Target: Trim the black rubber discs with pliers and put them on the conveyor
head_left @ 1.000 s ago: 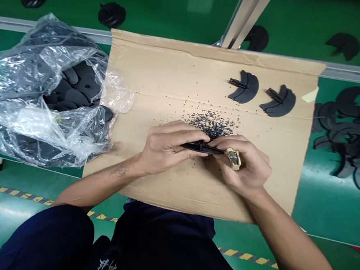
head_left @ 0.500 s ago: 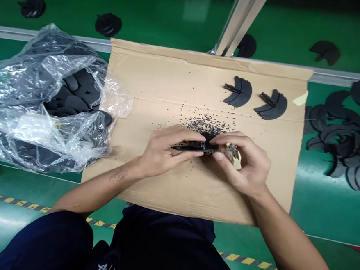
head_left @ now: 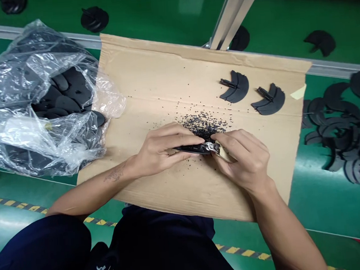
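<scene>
My left hand (head_left: 164, 148) is closed on a thin black plastic part (head_left: 191, 149), held edge-on just above a sheet of cardboard (head_left: 151, 79). My right hand (head_left: 246, 157) is closed on a small cutter with a cream handle (head_left: 215, 147); its metal jaws meet the right end of the part. A heap of small black trimmings (head_left: 204, 125) lies on the cardboard just beyond my fingers. Two black crescent-shaped parts (head_left: 235, 87) (head_left: 269, 99) lie side by side at the cardboard's far right.
A clear plastic bag (head_left: 39, 103) full of black parts sits at the left. A pile of black crescent parts (head_left: 342, 127) covers the green surface at the right. A metal rail (head_left: 335, 67) runs behind the cardboard, with a slanted metal post (head_left: 230, 14) and loose black parts beyond it.
My right hand has turned over, bringing the cutter's jaws onto the part's right end; before, the cream handle stuck out by my fingers. My left hand kept its hold.
</scene>
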`<state>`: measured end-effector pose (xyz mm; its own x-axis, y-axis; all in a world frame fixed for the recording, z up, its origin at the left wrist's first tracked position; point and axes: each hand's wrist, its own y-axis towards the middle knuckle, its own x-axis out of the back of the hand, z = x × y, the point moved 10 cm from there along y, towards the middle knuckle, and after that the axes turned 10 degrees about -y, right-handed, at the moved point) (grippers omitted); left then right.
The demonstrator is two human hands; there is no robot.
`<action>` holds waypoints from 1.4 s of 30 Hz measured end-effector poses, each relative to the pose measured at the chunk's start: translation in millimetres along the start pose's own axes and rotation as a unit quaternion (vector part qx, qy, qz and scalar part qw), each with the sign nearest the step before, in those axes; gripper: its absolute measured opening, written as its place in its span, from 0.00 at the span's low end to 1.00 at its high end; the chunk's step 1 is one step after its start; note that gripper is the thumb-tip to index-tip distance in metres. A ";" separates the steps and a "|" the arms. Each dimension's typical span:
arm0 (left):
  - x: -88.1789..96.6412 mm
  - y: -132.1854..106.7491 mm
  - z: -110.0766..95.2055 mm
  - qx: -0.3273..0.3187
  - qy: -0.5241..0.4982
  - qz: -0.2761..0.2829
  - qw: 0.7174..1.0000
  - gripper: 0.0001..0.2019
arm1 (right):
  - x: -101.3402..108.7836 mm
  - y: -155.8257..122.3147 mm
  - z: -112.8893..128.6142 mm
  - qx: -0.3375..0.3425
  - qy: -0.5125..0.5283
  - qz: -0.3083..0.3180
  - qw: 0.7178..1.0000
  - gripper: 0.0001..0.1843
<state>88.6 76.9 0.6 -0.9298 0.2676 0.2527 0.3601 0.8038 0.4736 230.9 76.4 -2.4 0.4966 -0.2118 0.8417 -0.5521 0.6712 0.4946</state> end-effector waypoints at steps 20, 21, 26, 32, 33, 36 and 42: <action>-4.8 0.2 -1.8 -0.019 -0.024 0.039 0.999 0.10 | 4.7 -0.6 6.3 0.012 -0.043 0.009 0.999 0.07; -4.7 0.6 -1.3 -0.012 -0.025 0.038 0.999 0.10 | 3.8 -0.7 5.8 0.010 -0.032 0.013 0.999 0.07; -0.1 3.8 -2.9 0.005 0.007 0.025 1.000 0.12 | 5.2 1.5 -0.5 -0.007 -0.079 -0.003 0.997 0.08; -7.1 2.3 -2.9 -0.020 0.101 0.059 0.993 0.12 | -3.0 4.9 2.6 0.010 -0.170 0.031 0.985 0.08; -5.2 2.3 -2.9 -0.025 0.122 0.049 0.991 0.12 | -4.2 4.8 0.4 -0.002 -0.156 0.037 0.987 0.09; 5.8 3.9 -1.2 -0.011 0.136 0.001 0.991 0.12 | -6.2 4.4 -11.2 -0.067 -0.042 0.048 0.996 0.08; 8.3 4.7 -1.2 0.006 0.023 -0.029 0.999 0.10 | -1.9 5.9 -16.1 -0.133 0.187 0.014 0.973 0.07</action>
<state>82.6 82.2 5.9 -0.9442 0.1960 0.2648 0.3052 0.8232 0.4788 237.4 92.2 -4.6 0.7200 0.0498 0.6922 -0.4016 0.8433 0.3571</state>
